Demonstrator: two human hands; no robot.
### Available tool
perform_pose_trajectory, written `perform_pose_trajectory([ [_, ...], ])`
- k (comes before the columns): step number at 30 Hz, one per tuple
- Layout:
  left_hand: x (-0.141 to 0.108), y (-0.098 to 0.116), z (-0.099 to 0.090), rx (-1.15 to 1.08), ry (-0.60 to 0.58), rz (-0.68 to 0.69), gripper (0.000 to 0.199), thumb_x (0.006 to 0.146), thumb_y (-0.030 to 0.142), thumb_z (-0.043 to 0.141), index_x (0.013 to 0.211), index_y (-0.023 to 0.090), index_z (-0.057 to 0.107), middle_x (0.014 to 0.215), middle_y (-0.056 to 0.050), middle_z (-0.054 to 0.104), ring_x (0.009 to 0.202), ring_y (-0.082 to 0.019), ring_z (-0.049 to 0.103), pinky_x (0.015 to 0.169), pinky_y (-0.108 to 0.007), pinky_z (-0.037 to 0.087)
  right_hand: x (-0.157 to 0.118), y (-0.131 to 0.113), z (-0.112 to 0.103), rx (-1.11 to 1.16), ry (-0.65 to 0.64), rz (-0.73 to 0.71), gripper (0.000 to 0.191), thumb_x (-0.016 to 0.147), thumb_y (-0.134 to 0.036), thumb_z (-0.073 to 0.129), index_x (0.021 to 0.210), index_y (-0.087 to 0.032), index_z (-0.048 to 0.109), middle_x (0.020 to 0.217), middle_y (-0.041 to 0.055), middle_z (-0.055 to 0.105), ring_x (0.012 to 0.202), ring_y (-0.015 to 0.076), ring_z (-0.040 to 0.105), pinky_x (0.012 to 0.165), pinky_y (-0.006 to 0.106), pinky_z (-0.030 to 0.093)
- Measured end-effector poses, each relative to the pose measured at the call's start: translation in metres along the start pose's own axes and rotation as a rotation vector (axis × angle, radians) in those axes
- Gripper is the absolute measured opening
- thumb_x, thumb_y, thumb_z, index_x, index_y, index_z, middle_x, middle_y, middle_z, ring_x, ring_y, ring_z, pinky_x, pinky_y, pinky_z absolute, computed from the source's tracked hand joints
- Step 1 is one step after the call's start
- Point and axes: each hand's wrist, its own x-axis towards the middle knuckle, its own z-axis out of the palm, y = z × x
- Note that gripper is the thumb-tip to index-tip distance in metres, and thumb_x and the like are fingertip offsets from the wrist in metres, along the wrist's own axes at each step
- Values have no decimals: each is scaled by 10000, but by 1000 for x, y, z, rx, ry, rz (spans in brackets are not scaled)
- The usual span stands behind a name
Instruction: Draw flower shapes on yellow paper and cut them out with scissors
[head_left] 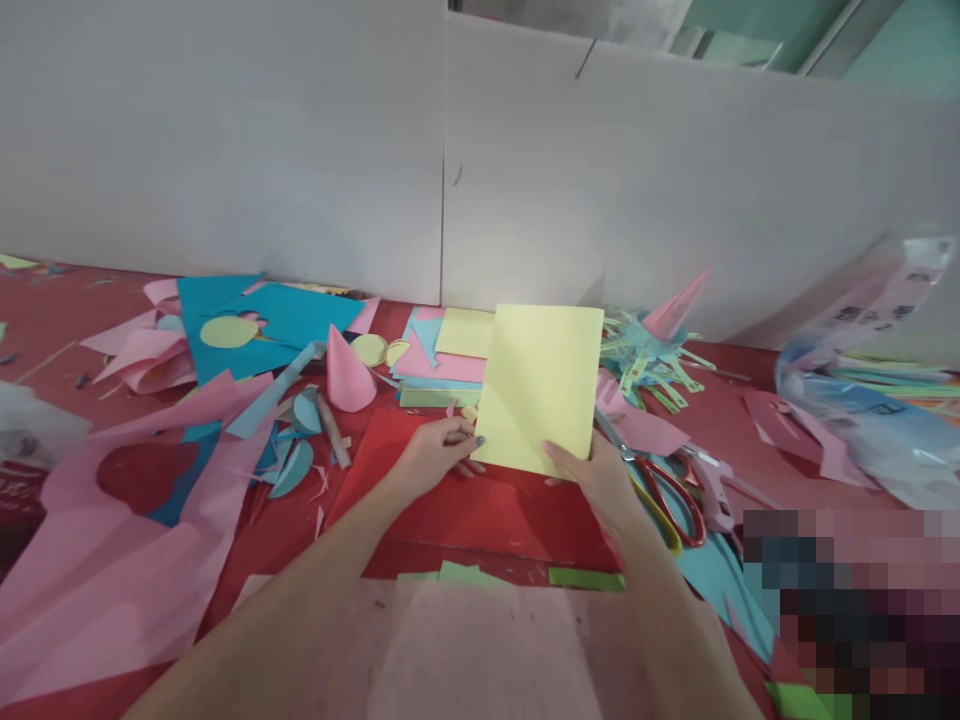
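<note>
A plain yellow sheet of paper (541, 385) is held up in front of me, tilted a little. My right hand (592, 465) pinches its lower right corner, thumb on the near face. At the lower left edge, my left hand (450, 445) has its thumb and fingers closed on the paper. Beneath both hands lies a red sheet (450, 510) on the red tabletop. Red-handled scissors (667, 495) rest just right of my right hand, partly covered by it. A pink paper cone (349, 375) stands beyond my left hand.
Pink paper offcuts (150, 560) and a blue sheet (285, 320) spread over the left side. A green fringed paper piece with a pink cone (667, 335) stands at the back right. Nearby are a glue gun (712, 490) and a clear plastic bag (892, 400). A white wall panel (315, 150) borders the back.
</note>
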Motion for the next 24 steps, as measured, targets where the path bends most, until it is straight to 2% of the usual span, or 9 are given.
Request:
perform_pose_trajectory([
  [12, -1, 0, 0, 13, 4, -4, 249, 712, 381, 586, 766, 152, 504, 583, 12, 592, 583, -169, 657, 481, -223, 513, -2, -4, -1, -7, -22, 10, 481, 545, -340, 714, 975, -153, 606, 941, 72, 659, 802, 266, 615, 494, 355, 584],
  [24, 0, 0, 0, 20, -4, -1, 221, 735, 356, 566, 770, 150, 494, 585, 8, 593, 589, -171, 659, 484, -218, 515, -1, -4, 1, -14, 25, 22, 457, 539, -333, 719, 942, -148, 608, 916, 80, 662, 769, 261, 621, 462, 326, 580],
])
